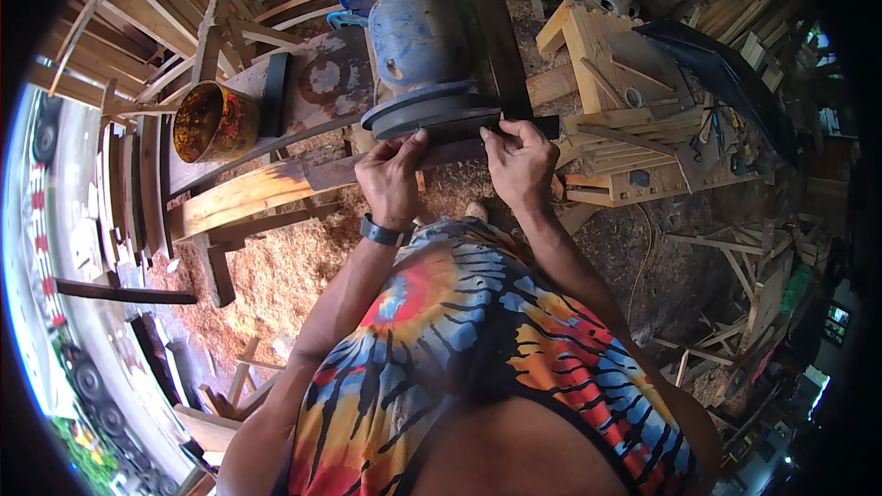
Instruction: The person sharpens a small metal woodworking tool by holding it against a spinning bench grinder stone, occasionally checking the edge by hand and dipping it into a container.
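A bench grinder with a scuffed blue motor (pixel 418 37) stands in front of me, its grey grinding wheel (pixel 423 112) on the near side. Along the wheel's near edge lies a long, narrow, dark flat bar (pixel 459 129); whether its edge touches the wheel I cannot tell. My left hand (pixel 390 176), with a dark watch on the wrist, pinches the bar near its left end, thumb on top. Toward the other end my right hand (pixel 522 163) grips it between thumb and fingers. The fingers beneath are partly hidden.
At left, a paint-stained yellow tin (pixel 215 122) stands on the bench (pixel 317 96). A wooden beam (pixel 243 195) runs below. Stacked planks (pixel 634 152) and a dark curved sheet (pixel 726 78) are at right. Wood shavings (pixel 276 266) cover the floor; a thin cable (pixel 649 239) lies there.
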The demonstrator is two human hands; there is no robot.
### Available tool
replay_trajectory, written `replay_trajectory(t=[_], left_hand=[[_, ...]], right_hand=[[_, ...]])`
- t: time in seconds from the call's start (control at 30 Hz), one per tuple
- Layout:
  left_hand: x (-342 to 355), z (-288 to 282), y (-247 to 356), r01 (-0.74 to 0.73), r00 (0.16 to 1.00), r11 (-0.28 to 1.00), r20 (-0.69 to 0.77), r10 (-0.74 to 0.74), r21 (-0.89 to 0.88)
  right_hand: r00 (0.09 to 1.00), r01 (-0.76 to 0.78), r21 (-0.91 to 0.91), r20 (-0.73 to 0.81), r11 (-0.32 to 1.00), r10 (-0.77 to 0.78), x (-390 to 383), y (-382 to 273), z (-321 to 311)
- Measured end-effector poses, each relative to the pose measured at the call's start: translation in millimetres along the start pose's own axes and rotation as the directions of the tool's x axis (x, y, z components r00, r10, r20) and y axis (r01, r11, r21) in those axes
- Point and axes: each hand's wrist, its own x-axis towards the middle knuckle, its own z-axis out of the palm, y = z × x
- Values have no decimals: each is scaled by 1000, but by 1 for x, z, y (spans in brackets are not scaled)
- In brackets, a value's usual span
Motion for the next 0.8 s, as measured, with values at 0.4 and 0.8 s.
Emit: replay_trajectory(t=[0.4,0.8], left_hand=[[2,-20,3,7,999,996,-37,-4,90],[5,-35,-1,31,997,997,-66,-27,68]], right_hand=[[999,39,37,18,999,-40,-2,-18,10],[994,110,7,-5,994,-110,-8,-21,22]])
